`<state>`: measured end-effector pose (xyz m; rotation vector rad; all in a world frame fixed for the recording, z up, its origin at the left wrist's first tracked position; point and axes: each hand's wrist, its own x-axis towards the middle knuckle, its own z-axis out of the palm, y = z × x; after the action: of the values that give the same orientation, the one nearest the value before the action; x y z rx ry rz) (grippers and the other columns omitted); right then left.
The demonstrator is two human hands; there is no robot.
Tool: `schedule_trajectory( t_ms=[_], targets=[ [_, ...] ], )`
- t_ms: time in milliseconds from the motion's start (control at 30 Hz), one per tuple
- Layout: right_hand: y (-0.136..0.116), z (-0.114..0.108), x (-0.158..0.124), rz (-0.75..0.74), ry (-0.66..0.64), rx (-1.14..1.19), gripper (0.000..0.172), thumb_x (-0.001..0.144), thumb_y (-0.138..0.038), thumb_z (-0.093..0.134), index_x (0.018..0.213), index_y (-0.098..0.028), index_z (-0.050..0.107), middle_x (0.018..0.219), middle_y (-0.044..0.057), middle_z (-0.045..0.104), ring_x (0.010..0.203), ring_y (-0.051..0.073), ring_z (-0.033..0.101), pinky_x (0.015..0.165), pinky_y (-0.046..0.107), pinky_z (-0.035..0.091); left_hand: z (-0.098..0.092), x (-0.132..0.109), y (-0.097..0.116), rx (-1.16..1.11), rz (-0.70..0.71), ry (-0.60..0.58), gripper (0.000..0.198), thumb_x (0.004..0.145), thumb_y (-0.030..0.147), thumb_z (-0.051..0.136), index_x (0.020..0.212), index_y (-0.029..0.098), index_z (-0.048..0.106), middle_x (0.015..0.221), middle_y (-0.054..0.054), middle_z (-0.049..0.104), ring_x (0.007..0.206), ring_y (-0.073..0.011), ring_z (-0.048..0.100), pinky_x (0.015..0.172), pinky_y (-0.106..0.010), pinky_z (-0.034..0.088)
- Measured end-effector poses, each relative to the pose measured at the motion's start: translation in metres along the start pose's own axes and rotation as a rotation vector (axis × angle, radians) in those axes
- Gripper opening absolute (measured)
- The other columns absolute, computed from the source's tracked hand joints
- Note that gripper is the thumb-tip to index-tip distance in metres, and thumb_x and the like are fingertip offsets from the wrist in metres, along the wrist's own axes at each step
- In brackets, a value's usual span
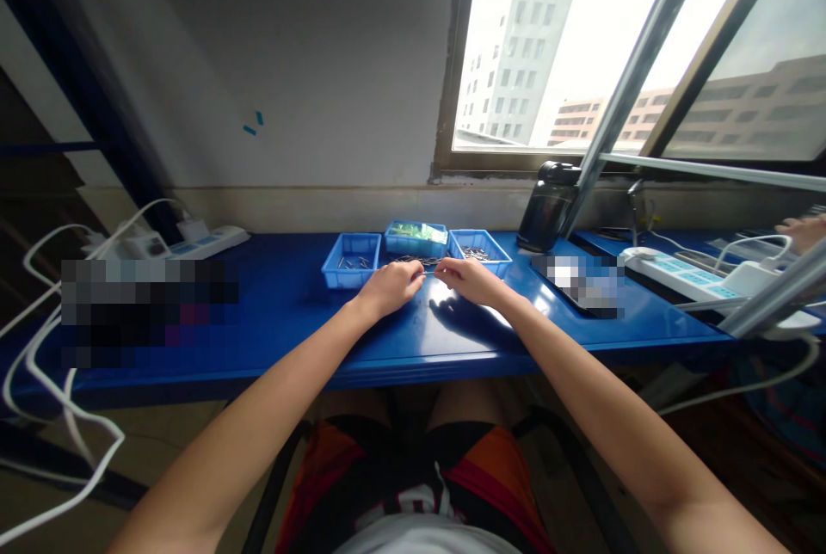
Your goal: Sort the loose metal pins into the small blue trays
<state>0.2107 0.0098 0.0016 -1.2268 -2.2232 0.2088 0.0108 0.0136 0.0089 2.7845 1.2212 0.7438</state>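
Observation:
Both hands are close together over the blue table, in front of three blue trays. My left hand [391, 286] and my right hand [470, 279] pinch a thin, pale rod-like piece [429, 273] between them, one at each side. The left tray [352, 280] holds a few small dark metal pieces, and the right tray [496, 265] holds several more. In the middle tray [416, 248] lies a green and white packet. Behind my fingers, a pile of thin metal pieces [419, 261] lies on the table, partly hidden.
A black bottle [547, 208] stands at the back right, beside a metal post. Nearer is a dark flat tray, partly pixelated. Power strips [216, 241] and white cables flank both sides. Another person's hand [802, 234] shows at the far right.

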Motion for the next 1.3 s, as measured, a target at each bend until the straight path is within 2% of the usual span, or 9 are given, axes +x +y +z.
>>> schedule_trajectory(
  t_ms=[133,367,467,600,900,1100,1300],
  targets=[
    [-0.002,-0.001,0.001,-0.026,0.054,0.016,0.023,0.084,-0.034,0.046,0.087,-0.018,0.063,0.057,-0.001,0.061,0.052,0.009,0.053,0.055,0.019,0.037,0.0,-0.001,0.0,0.053,-0.004,-0.055,0.026,0.088,0.033,0.038,0.094,0.021,0.06,0.087,-0.005,0.067,0.081,-0.0191,0.063,0.067,-0.025,0.046],
    [-0.005,-0.001,0.0,-0.062,0.083,0.023,0.027,0.086,-0.036,0.043,0.088,-0.018,0.063,0.058,0.0,0.06,0.055,0.01,0.053,0.057,0.019,0.038,0.001,-0.001,0.0,0.097,-0.032,-0.07,0.027,0.088,0.035,0.038,0.094,0.022,0.06,0.09,-0.005,0.066,0.085,-0.0208,0.062,0.069,-0.027,0.046],
    [0.0,0.0,0.001,-0.023,0.038,0.003,0.027,0.085,-0.035,0.044,0.089,-0.018,0.064,0.059,0.0,0.061,0.053,0.01,0.053,0.056,0.019,0.038,-0.001,-0.001,0.002,0.09,-0.044,-0.001,0.026,0.089,0.035,0.037,0.092,0.02,0.059,0.092,-0.005,0.065,0.083,-0.0189,0.062,0.067,-0.024,0.045],
    [0.002,0.002,0.001,-0.004,-0.05,0.019,0.027,0.085,-0.033,0.044,0.088,-0.017,0.064,0.058,0.0,0.061,0.051,0.009,0.052,0.055,0.019,0.037,-0.001,-0.001,0.003,0.039,0.027,0.052,0.024,0.088,0.034,0.038,0.093,0.021,0.058,0.092,-0.003,0.064,0.079,-0.0161,0.061,0.066,-0.023,0.045],
    [-0.005,0.001,-0.002,-0.028,-0.151,0.038,0.029,0.087,-0.034,0.041,0.086,-0.016,0.064,0.057,0.0,0.058,0.052,0.009,0.05,0.054,0.018,0.037,0.001,-0.001,0.003,-0.014,0.1,0.027,0.022,0.086,0.032,0.043,0.099,0.022,0.057,0.087,0.0,0.064,0.078,-0.0148,0.06,0.067,-0.022,0.045],
    [0.0,0.003,-0.001,0.003,-0.126,0.02,0.024,0.084,-0.033,0.046,0.087,-0.018,0.064,0.058,0.0,0.06,0.052,0.01,0.052,0.054,0.019,0.037,-0.002,-0.002,0.006,0.018,0.088,0.036,0.024,0.089,0.031,0.037,0.099,0.022,0.057,0.097,-0.002,0.063,0.086,-0.0156,0.06,0.072,-0.023,0.045],
    [0.004,0.001,0.0,0.034,0.003,-0.053,0.024,0.083,-0.036,0.048,0.085,-0.018,0.064,0.056,-0.001,0.06,0.051,0.01,0.051,0.054,0.02,0.036,-0.004,-0.002,0.006,0.077,0.042,0.038,0.024,0.089,0.032,0.035,0.093,0.021,0.056,0.091,-0.003,0.063,0.08,-0.0171,0.061,0.068,-0.025,0.045]
  ],
)
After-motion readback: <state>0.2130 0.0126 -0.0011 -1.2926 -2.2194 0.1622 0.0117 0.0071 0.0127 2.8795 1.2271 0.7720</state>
